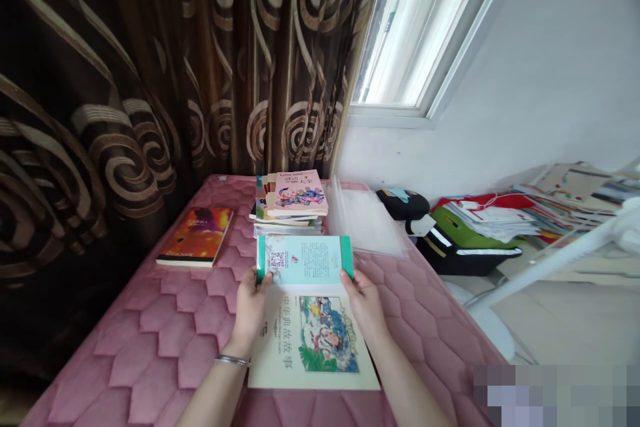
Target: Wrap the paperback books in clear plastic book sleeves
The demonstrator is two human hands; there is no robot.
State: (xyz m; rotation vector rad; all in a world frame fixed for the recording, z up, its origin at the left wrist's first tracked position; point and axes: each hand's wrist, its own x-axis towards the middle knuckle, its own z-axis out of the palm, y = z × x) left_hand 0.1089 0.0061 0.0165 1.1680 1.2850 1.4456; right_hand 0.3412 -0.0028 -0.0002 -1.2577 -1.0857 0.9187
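Fingers (347, 276) of the left hand (249, 303) and right hand (369, 300) pinch opposite ends of the teal panel (317, 259), beyond the cream illustrated page (277, 373) above the pink mattress (190, 317), steadying it, I'd judge, and any next move needs even grips.

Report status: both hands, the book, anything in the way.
Left hand, right hand gripping opposite sides of teal flap. Book open, illustrated page showing. Book stack just beyond; nothing over the picture.
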